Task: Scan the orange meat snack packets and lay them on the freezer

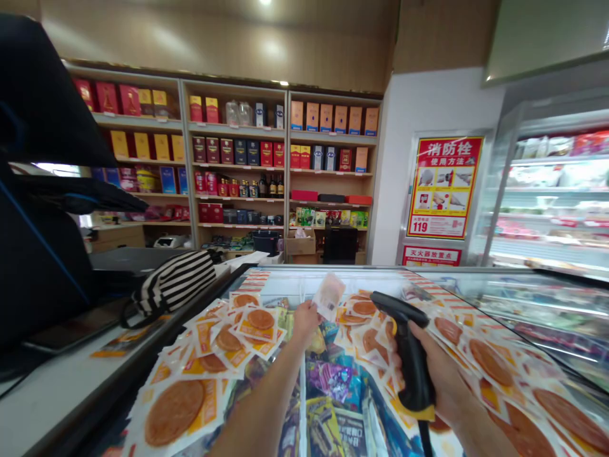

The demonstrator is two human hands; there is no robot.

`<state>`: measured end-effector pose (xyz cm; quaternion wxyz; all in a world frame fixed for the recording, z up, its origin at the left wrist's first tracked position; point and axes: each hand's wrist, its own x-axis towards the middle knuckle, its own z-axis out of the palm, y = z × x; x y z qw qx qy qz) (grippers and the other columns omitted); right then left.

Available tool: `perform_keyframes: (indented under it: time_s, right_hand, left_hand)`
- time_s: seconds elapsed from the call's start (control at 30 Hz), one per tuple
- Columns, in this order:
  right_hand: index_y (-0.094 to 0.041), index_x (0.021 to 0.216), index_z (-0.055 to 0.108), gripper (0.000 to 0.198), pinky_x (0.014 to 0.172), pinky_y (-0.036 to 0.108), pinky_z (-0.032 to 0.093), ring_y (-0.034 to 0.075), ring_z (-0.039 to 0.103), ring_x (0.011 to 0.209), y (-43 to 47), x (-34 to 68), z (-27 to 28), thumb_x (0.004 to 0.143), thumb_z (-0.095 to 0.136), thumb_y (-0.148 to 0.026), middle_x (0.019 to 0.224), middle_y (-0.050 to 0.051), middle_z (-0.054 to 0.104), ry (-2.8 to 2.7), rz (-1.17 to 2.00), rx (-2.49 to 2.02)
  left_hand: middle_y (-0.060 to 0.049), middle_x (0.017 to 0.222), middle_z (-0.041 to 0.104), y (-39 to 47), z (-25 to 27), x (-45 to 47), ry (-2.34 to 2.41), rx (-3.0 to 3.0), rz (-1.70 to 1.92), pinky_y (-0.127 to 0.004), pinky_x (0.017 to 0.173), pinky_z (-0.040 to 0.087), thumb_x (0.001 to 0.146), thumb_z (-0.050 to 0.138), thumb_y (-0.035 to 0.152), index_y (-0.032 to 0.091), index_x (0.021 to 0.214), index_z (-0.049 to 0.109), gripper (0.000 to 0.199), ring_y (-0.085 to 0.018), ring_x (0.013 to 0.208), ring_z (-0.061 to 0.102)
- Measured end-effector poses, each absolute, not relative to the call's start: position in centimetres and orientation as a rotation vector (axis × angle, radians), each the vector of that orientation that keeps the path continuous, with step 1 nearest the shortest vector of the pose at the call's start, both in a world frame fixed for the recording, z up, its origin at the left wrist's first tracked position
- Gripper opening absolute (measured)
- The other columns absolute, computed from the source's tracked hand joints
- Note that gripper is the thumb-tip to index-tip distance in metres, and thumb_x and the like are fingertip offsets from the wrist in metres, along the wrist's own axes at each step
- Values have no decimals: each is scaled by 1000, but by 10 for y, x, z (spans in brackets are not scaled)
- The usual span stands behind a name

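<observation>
My left hand [306, 317] reaches forward over the glass-topped freezer and pinches a small flat packet [329, 296] by its left edge. The packet's near side is whitish with a label-like patch. In my right hand [431, 358] is a black barcode scanner [410, 355] with a yellow-edged base; its head points left toward the packet and its cord hangs down. Left of my left arm lies a pile of flat clear packs [228, 339], each with a round orange-brown slice. More such packs [490, 362] lie under and to the right of the scanner.
Colourful wrapped goods [328, 377] show through the freezer glass. To the left are a black-and-white striped bag [176, 282] and a dark monitor [47, 95]. Shelves of boxes [238, 152] stand behind, with a red fire hydrant sign [440, 187] and a lit display fridge [556, 190] at right.
</observation>
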<state>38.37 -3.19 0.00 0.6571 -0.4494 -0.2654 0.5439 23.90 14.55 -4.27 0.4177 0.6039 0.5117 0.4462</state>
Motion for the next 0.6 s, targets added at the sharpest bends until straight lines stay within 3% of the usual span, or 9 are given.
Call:
perform_keyframes:
  time_s: [0.17,0.6]
  right_hand:
    - [-16,69,53,26,36,19,40,8,49,40,-32,361,-3,68,52,-41,53,-1,55,-576,1363,-942]
    - [-15,66,53,28,36,18,39,6,47,40,-32,356,-6,68,52,-43,53,-2,54,-677,1385,-1010]
  left_hand:
    - [-3,70,62,134,-46,213,1100,1190,1239,-21,58,47,75,38,17,14,81,52,16,-9,58,59]
    - [-3,66,63,134,-35,181,1270,1260,1377,-20,56,46,76,35,15,13,84,54,22,-9,58,59]
